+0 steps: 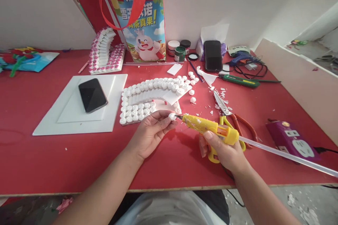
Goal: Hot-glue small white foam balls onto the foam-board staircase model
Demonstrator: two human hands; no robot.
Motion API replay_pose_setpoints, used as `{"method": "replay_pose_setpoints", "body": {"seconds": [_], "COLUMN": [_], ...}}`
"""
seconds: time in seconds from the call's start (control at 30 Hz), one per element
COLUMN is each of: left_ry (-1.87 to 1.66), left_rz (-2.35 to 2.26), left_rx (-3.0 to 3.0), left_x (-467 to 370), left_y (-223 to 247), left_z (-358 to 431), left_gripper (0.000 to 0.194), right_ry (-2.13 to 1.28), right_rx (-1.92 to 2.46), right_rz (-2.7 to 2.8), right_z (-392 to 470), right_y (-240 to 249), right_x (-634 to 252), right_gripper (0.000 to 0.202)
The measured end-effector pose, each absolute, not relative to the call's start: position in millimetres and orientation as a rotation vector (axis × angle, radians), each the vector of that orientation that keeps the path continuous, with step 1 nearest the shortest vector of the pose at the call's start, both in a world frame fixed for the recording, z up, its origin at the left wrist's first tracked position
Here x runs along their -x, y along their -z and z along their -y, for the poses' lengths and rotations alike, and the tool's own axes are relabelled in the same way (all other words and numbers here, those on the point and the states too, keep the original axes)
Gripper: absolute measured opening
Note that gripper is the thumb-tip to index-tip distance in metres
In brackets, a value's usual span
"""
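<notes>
Between its fingertips my left hand (pixel 155 132) pinches a small white rosette (pixel 172 116). My right hand (pixel 224 149) is wrapped round the handle of a yellow glue gun (pixel 202 124), whose dark nozzle is at the rosette. A long clear glue stick (pixel 287 155) runs out of the gun's back to the right. Just beyond my left hand lies a white piece (pixel 150 95) edged with rows of rosettes, with a curved, stepped part standing on it. Several loose rosettes (pixel 193 100) are at its right.
Scissors (pixel 236 117), a green cutter (pixel 240 81) and a purple box (pixel 292 140) lie right. A phone (pixel 93 95) rests on white boards (pixel 52 119) at left. Behind stand a pink-dotted white piece (pixel 105 54), a colourful bag (pixel 145 24), paint jars (pixel 180 53) and a black phone (pixel 212 56).
</notes>
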State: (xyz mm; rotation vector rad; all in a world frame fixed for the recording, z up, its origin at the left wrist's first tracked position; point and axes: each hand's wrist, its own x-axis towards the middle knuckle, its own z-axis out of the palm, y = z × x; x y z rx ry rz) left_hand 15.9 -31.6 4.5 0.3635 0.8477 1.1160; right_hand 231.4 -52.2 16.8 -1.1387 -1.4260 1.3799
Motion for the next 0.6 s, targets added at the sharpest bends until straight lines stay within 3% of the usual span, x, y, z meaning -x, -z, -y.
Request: {"method": "replay_pose_setpoints", "body": {"seconds": [0.6], "left_ry": [-1.256], "left_rz": [-0.995], "left_rx": [-0.664], "left_x": [-10.3], "left_y": [-6.3], "left_z": [36.5], "left_gripper": [0.03], "right_ry": [-1.416], "right_rx": [1.13], "right_rz": [1.344], "right_z": [54.2], "right_y": [-18.0], "right_x": [-234.3], "right_gripper": [0.062]}}
